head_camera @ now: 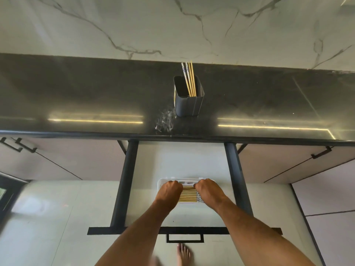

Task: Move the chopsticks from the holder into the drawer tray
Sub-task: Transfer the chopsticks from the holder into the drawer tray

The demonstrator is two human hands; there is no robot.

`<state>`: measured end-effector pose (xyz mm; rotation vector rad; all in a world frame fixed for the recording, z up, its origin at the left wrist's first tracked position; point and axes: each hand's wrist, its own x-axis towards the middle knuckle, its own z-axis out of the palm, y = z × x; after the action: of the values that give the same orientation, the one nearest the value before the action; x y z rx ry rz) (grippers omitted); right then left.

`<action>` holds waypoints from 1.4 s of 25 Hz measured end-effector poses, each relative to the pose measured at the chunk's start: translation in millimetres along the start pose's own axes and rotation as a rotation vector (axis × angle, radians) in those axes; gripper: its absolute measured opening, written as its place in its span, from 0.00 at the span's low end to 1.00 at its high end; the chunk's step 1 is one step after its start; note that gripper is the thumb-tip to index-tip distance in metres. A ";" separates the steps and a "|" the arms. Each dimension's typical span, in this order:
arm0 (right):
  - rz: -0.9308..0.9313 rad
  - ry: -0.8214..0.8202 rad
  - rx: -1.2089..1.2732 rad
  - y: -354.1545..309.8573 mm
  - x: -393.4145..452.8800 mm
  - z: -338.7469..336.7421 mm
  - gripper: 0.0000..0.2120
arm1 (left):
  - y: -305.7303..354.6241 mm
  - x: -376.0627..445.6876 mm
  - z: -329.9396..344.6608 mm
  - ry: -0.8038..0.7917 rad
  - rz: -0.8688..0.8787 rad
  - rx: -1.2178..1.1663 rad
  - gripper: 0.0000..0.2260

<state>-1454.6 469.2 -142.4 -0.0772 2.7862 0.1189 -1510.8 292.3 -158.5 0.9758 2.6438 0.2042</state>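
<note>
Several chopsticks [189, 79] stood near-upright in the holder [188, 96] mid-counter [76, 96], well beyond both hands. Left hand [169, 191] and right hand [208, 191] curled over the tray [160, 184] in the drawer [124, 189] — grip unclear — on chopsticks lying crosswise. Holder sat roughly centred between them.

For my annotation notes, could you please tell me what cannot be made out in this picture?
- Head view: left hand and right hand cover the tray ends, hiding their grip.
- Chopsticks in tray: partly covered, uncountable.
- Holder: its wall hides the standing chopsticks' lower ends.
</note>
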 end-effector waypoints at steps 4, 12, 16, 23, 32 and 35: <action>0.012 -0.067 0.016 -1.4 7.9 31.9 0.12 | -5.4 10.8 28.2 -0.053 -0.075 -0.116 0.08; -0.012 -0.081 0.250 3.6 19.9 46.7 0.11 | -19.1 22.5 42.4 -0.118 -0.070 -0.070 0.10; -0.004 -0.023 0.227 5.0 18.8 40.9 0.10 | -26.0 24.5 38.5 -0.123 -0.076 -0.035 0.10; 0.065 -0.023 0.183 2.9 19.7 49.1 0.10 | -31.7 24.7 44.6 -0.097 -0.100 -0.035 0.12; 0.079 0.024 0.208 5.3 20.1 58.8 0.09 | -31.8 24.1 47.6 -0.084 -0.110 -0.088 0.12; 0.067 0.016 0.217 5.0 19.5 60.9 0.09 | -32.1 22.5 50.3 -0.099 -0.120 -0.113 0.11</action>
<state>-1452.4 479.0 -205.8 0.0688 2.7991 -0.1689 -1529.4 283.9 -219.0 0.7691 2.5592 0.2672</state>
